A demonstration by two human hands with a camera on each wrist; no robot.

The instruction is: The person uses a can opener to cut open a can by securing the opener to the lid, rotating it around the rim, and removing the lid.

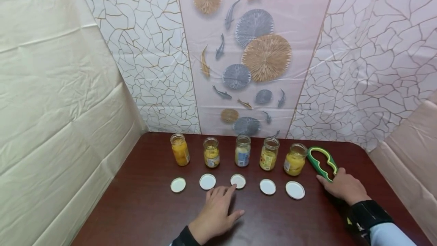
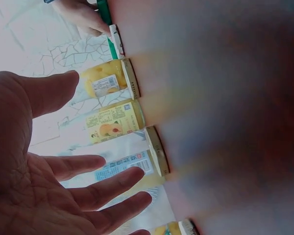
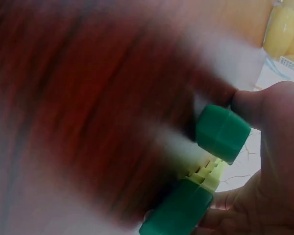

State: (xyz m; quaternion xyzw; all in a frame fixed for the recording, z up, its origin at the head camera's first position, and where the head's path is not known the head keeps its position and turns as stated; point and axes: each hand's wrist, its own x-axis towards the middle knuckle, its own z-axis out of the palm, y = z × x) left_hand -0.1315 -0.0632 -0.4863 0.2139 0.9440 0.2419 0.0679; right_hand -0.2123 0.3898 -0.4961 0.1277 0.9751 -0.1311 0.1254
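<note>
My right hand (image 1: 348, 188) grips the near end of a green jar opener (image 1: 315, 162) with a yellow-green toothed inner edge, at the table's right side. In the right wrist view, thumb and fingers lie on either side of the opener (image 3: 181, 208). My left hand (image 1: 216, 212) is over the middle of the table, fingers spread and holding nothing. Its index fingertip overlaps the middle white lid (image 1: 238, 181) in the head view. Left of it is another lid (image 1: 207, 182). The left wrist view shows the left palm (image 2: 19, 191) with fingers extended.
Several uncovered glass jars of yellow fruit stand in a row at the back, from an orange-filled jar (image 1: 181, 151) to a wide jar (image 1: 295, 160) beside the opener. A lid lies before each, including the rightmost lid (image 1: 295, 190). A patterned cloth (image 1: 164, 67) hangs behind the table.
</note>
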